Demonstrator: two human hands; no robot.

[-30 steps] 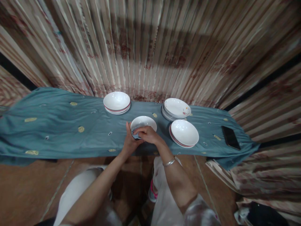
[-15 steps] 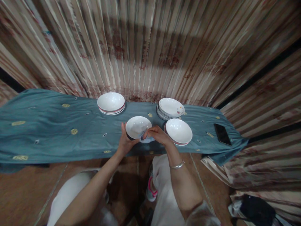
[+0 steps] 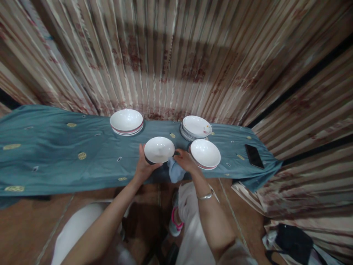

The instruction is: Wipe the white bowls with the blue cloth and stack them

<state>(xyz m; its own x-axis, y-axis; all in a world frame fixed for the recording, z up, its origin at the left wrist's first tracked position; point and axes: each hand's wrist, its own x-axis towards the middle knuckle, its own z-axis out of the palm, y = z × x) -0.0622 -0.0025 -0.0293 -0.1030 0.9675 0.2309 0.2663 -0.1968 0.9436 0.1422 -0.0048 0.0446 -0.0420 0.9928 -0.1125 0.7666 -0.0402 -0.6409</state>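
Evidently, the left hand [image 3: 144, 167] steadies the bowl [image 3: 159, 149] above the near part of the tabletop [image 3: 96, 151], its grip clamped on the bowl's left side, probably to leave the other side free. Just right of the bowl, the right hand [image 3: 185, 160] has its grip closed on a cloth [image 3: 175, 171], which hangs down. Plates [image 3: 196, 126] stand behind and right of the bowl, perhaps stacked to save room.

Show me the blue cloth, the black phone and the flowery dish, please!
Blue cloth [image 3: 175, 171]: head view, middle of its loose part.
Black phone [image 3: 254, 156]: head view, middle of its dark face.
Flowery dish [image 3: 196, 127]: head view, its white inside.
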